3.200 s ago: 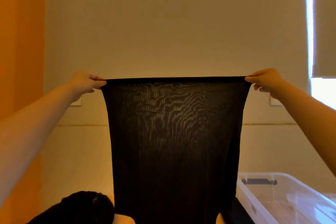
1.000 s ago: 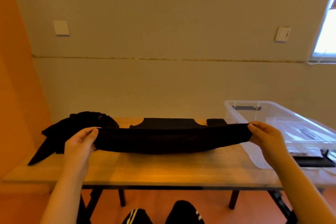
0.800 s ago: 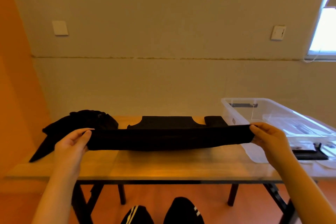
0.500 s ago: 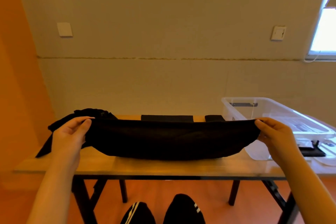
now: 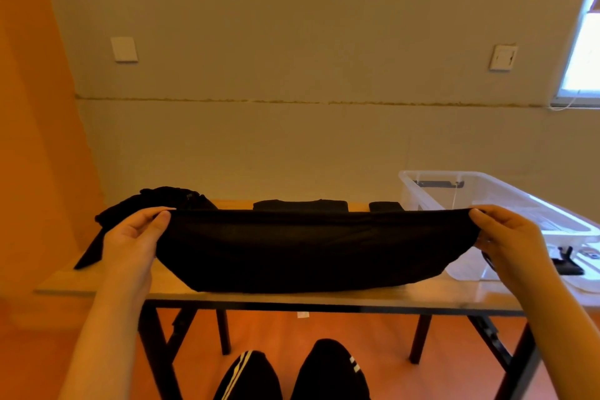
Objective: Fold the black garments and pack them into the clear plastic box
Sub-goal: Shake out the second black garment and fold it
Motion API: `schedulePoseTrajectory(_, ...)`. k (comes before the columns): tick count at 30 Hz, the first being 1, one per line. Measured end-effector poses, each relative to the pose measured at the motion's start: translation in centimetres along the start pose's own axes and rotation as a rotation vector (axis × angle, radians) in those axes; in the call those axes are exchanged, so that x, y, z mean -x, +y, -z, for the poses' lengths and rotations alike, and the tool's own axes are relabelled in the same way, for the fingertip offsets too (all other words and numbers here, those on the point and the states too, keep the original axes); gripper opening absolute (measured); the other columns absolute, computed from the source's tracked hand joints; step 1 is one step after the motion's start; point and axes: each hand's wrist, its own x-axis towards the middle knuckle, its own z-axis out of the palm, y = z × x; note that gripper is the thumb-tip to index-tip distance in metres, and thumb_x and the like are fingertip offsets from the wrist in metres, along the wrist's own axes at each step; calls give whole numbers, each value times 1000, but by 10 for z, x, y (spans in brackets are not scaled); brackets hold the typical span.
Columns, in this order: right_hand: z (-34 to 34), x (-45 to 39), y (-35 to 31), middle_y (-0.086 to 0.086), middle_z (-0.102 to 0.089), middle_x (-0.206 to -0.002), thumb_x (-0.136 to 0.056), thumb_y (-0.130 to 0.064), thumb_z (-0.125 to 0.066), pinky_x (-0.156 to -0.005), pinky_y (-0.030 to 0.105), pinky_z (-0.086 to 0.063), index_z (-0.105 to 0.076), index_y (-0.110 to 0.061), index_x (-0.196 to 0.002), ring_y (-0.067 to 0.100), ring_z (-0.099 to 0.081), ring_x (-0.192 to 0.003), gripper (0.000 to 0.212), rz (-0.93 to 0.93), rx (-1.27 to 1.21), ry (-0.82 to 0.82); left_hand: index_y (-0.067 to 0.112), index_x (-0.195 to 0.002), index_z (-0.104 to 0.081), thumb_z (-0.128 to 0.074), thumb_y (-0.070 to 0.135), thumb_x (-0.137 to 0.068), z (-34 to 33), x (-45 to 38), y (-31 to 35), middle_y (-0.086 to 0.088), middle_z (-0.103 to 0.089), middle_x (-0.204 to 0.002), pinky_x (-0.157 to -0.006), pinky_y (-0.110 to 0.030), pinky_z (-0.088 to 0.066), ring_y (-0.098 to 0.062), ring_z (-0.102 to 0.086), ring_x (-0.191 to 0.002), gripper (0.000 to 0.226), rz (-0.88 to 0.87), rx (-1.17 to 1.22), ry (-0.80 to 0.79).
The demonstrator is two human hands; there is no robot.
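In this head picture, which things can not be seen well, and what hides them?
- Folded garment at the table's back: only its top edge shows; the held garment hides the rest.
- Clear plastic box: right part cut off by the picture edge, near corner behind the right hand.
- Garment pile: partly behind the left hand.

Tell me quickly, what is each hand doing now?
Left hand: closed on the left end of the black garment.
Right hand: closed on its right end.
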Motion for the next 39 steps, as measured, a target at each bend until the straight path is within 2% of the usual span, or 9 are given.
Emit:
schedulePoseTrajectory(16,-3,11,-21,-5,-73,-77,-26,-79,-73,-63,14,-54,-67,-16,-90,7,-69,-74,89,37,-24,-33,21,-88,-66,-53,9,-92,9,23,9,8,-67,-81,-64,-10,-53,-5,-63,-82,18,3,53,21)
schedulePoseTrajectory(22,-16,-14,2,-2,-73,-77,-22,-78,-75,-62,16,-55,-67,-14,-88,9,-69,-72,93,-58,-14,-63,17,-89,-66,-52,8,-93,-7,-1,-6,-1,-65,-91,-78,-27,-48,-13,-61,-90,17,81,-19,20)
schedulePoseTrajectory(25,-23,-36,17,-1,-73,-79,-19,-79,-74,-61,16,-55,-68,-14,-89,9,-69,-72,96,-111,-2,-71,15,-93,-66,-53,7,-92,-21,-25,-15,0,-65,-90,-75,-26,-47,-12,-61,-88,15,100,-81,5)
schedulePoseTrajectory(27,-31,-55,25,-1,-72,-79,-22,-79,-73,-58,14,-54,-70,-18,-85,8,-68,-72,87,-136,21,-71,14,-94,-66,-53,8,-93,-32,-48,-22,-1,-65,-89,-71,-26,-46,-12,-61,-86,15,107,-132,2)
schedulePoseTrajectory(28,-36,-67,30,1,-72,-77,-32,-75,-76,-57,14,-53,-71,-20,-82,10,-69,-75,74,-152,36,-71,13,-95,-67,-53,9,-93,-37,-60,-26,-2,-65,-89,-70,-26,-46,-13,-61,-86,14,110,-160,-6)
schedulePoseTrajectory(30,-48,-92,42,8,-70,-84,-74,-43,-72,-58,15,-55,-68,-17,-85,24,-67,-89,29,-188,37,-57,13,-95,-67,-54,11,-93,-48,-86,-36,-4,-67,-90,-70,-28,-48,-16,-63,-85,14,128,-211,-30)
schedulePoseTrajectory(31,-55,-106,49,11,-69,-88,-85,-26,-63,-62,17,-56,-66,-16,-87,30,-64,-93,11,-209,64,-36,14,-93,-68,-54,11,-93,-54,-99,-41,-5,-67,-89,-70,-29,-48,-17,-63,-84,14,142,-228,-41)
schedulePoseTrajectory(32,-61,-120,59,11,-68,-88,-87,-19,-59,-65,19,-55,-66,-16,-87,32,-63,-93,7,-220,104,-24,14,-90,-68,-54,11,-93,-61,-112,-47,-6,-67,-87,-70,-29,-49,-17,-63,-82,14,156,-238,-49)
schedulePoseTrajectory(39,-114,-220,124,5,-61,-79,-91,-10,-56,-70,28,-50,-64,-10,-87,18,-58,-75,8,-364,207,43,9,-95,-66,-55,14,-93,-104,-220,-111,-6,-65,-82,-73,-33,-48,-21,-61,-78,13,262,-301,-90)
